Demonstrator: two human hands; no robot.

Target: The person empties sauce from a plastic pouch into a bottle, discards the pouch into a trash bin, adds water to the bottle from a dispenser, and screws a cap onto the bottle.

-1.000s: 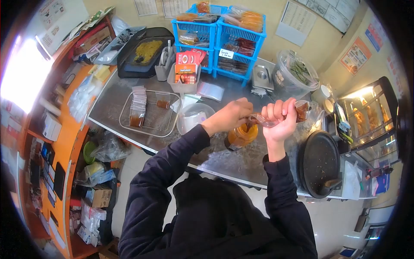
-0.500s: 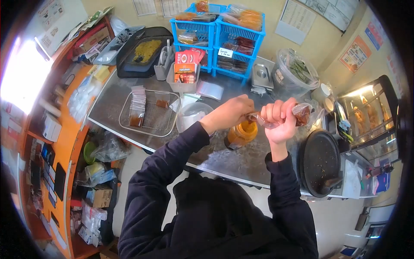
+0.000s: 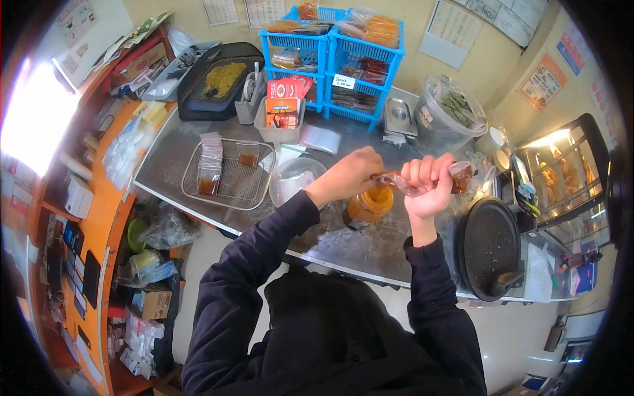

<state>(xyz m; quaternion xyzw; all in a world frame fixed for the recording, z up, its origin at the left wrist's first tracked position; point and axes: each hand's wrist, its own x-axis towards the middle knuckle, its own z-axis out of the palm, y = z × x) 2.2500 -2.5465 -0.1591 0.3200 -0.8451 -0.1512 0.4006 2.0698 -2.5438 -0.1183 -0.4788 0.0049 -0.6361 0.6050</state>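
My right hand [image 3: 428, 187] is wrapped round a clear plastic bag of red-brown sauce [image 3: 461, 177], whose filled end bulges out beyond my fist. The narrow end of the bag runs left to my left hand [image 3: 354, 173], whose fingers are pinched on it. Just below both hands stands an open jar [image 3: 368, 206] with orange contents and a dark base. Left of the jar is a round clear tub [image 3: 296, 179] with something white inside. A wire basket [image 3: 246, 188] farther left holds a row of small sauce packets [image 3: 210, 163].
Blue stacked baskets [image 3: 360, 99] with packets stand at the back, beside a box of leaflets [image 3: 281, 129]. A black round pan [image 3: 490, 249] lies to the right, near a lidded clear bucket [image 3: 452, 112] and a glass display case [image 3: 564, 175]. Orange shelving [image 3: 105, 218] is at left.
Both hands stay over the jar, with only slight shifts. The filled end of the bag has tilted a little beside my right fist.
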